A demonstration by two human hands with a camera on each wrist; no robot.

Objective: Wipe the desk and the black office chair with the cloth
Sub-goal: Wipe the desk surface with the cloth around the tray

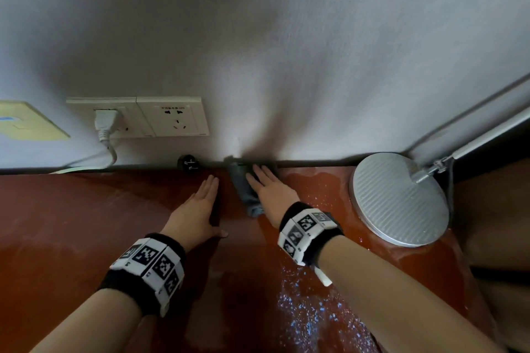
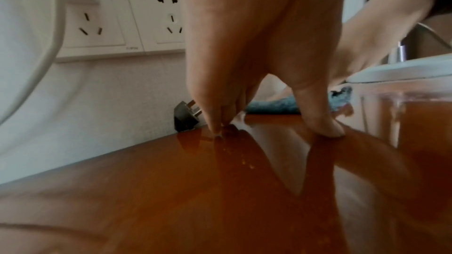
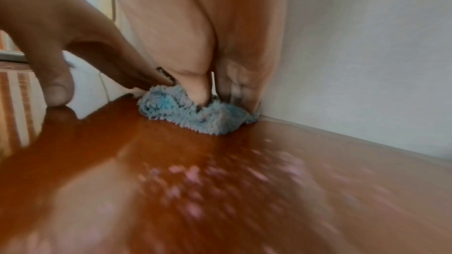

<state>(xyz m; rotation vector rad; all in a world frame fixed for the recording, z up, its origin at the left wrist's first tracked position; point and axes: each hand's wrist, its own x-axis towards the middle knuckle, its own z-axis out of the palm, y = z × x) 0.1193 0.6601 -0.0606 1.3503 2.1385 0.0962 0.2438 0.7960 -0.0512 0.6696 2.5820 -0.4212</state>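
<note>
The blue-grey fluffy cloth [image 1: 245,189] [image 3: 186,111] lies bunched on the red-brown desk [image 1: 86,223] at its back edge, against the wall. My right hand [image 1: 266,180] [image 3: 203,45] lies flat on it, and its straight fingers press the cloth into the corner of desk and wall. My left hand [image 1: 200,203] [image 2: 257,55] rests flat on the bare desk just left of the cloth [image 2: 274,105], fingers straight, thumb spread, holding nothing. In the right wrist view the left hand [image 3: 61,36] shows at the left. The black office chair is out of view.
A round silver lamp base [image 1: 398,200] stands right of the right hand. Wall sockets [image 1: 172,116] with a white plug [image 1: 106,120] sit above the desk at left. A loose black plug [image 1: 187,163] [image 2: 186,117] lies at the desk's rear edge. Pale specks [image 1: 301,309] dot the desk's front right.
</note>
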